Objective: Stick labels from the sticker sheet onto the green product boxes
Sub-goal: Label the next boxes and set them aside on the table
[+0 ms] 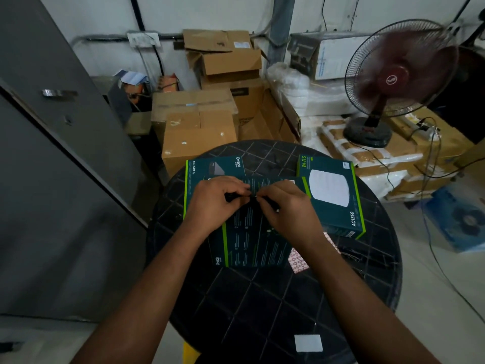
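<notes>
Under right wrist, sticker sheet [298, 261] mostly hidden. Left hand [214, 203], right hand [284, 206] fingertips pinched together over middle green box [249, 243], possibly holding label, too small to tell.

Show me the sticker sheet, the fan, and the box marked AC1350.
sticker sheet [298, 261], head view, pink grid beside the right wrist.
fan [393, 80], head view, red hub.
AC1350 box [331, 189], head view, white oval on its front.

Both hands, left hand [214, 199] and right hand [286, 206], fingertips meeting over green box [246, 240], sticker sheet [298, 261] beside

3 green boxes [246, 240], 1 sticker sheet [298, 261]
</notes>
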Action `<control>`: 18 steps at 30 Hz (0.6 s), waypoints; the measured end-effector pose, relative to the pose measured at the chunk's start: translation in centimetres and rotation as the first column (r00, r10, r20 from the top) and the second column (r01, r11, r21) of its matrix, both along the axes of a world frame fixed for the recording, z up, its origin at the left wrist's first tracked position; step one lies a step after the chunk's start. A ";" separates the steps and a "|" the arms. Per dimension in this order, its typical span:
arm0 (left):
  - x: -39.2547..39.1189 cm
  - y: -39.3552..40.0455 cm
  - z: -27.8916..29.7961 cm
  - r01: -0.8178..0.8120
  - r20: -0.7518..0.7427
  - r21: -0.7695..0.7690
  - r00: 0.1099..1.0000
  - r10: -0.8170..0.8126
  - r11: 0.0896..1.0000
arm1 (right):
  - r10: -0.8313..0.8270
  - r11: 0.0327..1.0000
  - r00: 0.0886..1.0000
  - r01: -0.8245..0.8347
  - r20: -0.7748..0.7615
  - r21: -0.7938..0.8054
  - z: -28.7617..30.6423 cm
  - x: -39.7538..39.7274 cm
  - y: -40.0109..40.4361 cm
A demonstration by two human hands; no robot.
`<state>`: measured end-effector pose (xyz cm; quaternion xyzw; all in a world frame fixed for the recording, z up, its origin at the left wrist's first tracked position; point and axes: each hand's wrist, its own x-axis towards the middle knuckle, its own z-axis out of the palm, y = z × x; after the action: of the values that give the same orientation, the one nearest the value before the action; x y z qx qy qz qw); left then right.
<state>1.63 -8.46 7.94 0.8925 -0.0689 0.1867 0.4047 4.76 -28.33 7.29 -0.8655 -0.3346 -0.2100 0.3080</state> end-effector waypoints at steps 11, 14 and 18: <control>-0.3 -0.5 0.2 -0.035 -0.027 0.003 0.999 0.036 0.999 | 0.011 0.993 0.997 -0.002 0.081 -0.118 -0.2 1.1 0.0; -0.4 -0.5 0.1 -0.038 -0.022 0.006 0.999 0.038 0.999 | 0.007 0.993 0.995 0.005 0.100 -0.120 -0.2 1.2 -0.1; -0.4 -0.5 0.1 -0.036 -0.010 0.039 0.999 0.036 0.999 | 0.009 0.987 0.991 0.012 0.134 -0.160 0.3 1.2 -0.1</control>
<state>1.24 -8.96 8.03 0.9022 -0.0542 0.1877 0.3844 5.98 -28.45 7.62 -0.8716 -0.3698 -0.2405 0.2138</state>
